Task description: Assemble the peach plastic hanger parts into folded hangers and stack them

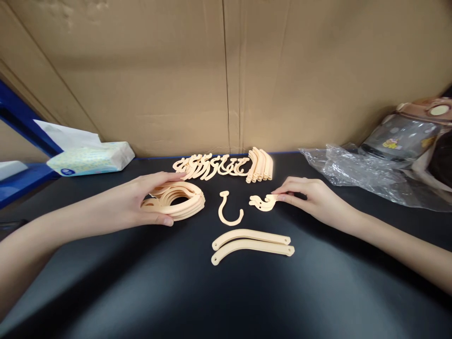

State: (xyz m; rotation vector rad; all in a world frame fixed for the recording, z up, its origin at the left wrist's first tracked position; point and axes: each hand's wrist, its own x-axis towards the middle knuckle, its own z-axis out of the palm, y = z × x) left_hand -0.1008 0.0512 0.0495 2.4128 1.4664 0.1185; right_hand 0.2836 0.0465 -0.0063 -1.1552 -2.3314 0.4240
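Observation:
My left hand (150,200) is closed around the left end of a stack of cream-coloured, rounded plastic loops (183,207), thumb in front and fingers behind. Between the thumb and fingers of my right hand (302,193) is a small curved cream plastic piece (266,203) with dark holes, pinched at its right end. A single plastic hook (229,212) lies on the table between my hands. Nearer to me, two slightly bent plastic arms (252,245) with holed ends lie side by side.
Behind, several small hooks (203,165) and a bundle of curved arms (260,165) lie on the black table (176,292) near a cardboard wall (176,80). A tissue pack (95,157) stands left; clear plastic wrap (353,167) and a transparent bottle (399,134) are at right.

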